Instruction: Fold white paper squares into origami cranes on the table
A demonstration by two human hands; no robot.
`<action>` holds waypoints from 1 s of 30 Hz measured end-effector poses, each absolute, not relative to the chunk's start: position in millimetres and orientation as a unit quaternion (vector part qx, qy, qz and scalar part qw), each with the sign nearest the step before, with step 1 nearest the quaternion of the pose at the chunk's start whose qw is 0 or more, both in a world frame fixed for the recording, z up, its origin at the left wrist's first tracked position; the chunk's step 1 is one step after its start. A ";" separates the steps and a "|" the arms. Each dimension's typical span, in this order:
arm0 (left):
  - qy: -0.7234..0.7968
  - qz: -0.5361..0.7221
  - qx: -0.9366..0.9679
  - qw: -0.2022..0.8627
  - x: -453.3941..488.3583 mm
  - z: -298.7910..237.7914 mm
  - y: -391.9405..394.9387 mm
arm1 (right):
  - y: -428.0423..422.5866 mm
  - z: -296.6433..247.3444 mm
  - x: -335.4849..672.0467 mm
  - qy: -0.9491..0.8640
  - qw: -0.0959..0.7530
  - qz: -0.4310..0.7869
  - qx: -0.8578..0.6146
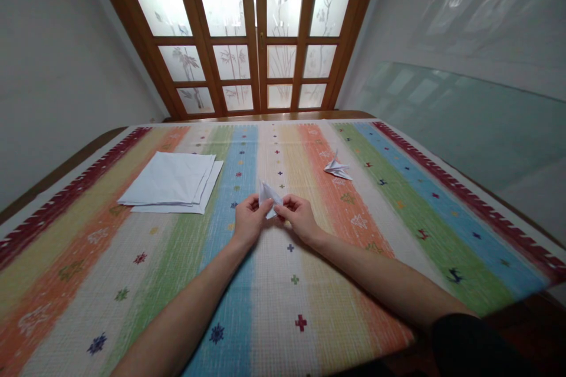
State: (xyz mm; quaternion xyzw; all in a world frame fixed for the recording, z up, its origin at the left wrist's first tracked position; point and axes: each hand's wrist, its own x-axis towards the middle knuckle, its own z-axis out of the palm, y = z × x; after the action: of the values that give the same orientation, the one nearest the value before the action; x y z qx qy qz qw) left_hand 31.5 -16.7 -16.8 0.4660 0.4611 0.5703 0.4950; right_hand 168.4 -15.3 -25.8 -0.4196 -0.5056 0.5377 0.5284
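Observation:
A small folded piece of white paper (269, 192) is held up between my two hands, its pointed tip facing away from me. My left hand (252, 218) pinches its left side, thumb on the near face. On the right side, my right hand (299, 216) grips the lower edge between thumb and fingers. The fingers behind the paper are partly hidden. Farther off to the right lies a finished-looking folded paper crane (338, 167). To the left rests a stack of white paper sheets (170, 179), slightly fanned.
A striped tablecloth (177, 283) with small printed figures covers the table. Wooden doors with frosted panes (230, 65) stand past the far edge. A glass panel (464, 123) leans along the right wall; a plain wall (57, 53) is at left.

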 end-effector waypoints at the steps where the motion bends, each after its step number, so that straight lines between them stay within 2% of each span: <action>1: 0.456 0.566 0.467 0.504 32.4 -16.8 -16.9 | -14.7 -25.8 169.0 -0.496 0.536 0.538 -0.421; 7: 0.474 0.541 0.492 0.490 33.3 -17.5 -17.9 | -11.7 -26.9 169.9 -0.477 0.547 0.538 -0.429; 17: 0.470 0.527 0.528 0.472 34.1 -22.1 -20.7 | -10.5 -23.3 172.0 -0.517 0.557 0.458 -0.462; 20: 0.488 0.542 0.547 0.411 36.2 -23.2 -25.1 | -10.2 -25.0 171.9 -0.496 0.568 0.446 -0.483; 25: 0.478 0.500 0.660 0.293 35.3 -23.6 -29.7 | -11.7 -26.6 169.3 -0.457 0.600 0.430 -0.496; 30: 0.478 0.523 0.630 0.319 34.0 -28.0 -24.6 | -11.5 -27.1 169.2 -0.482 0.595 0.474 -0.435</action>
State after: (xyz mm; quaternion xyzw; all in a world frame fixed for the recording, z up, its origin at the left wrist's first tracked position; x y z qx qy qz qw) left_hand 34.0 -24.6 -28.0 0.6297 0.4776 0.5234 0.3185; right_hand 169.2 -11.5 -27.1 -0.4349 -0.4815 0.4740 0.5952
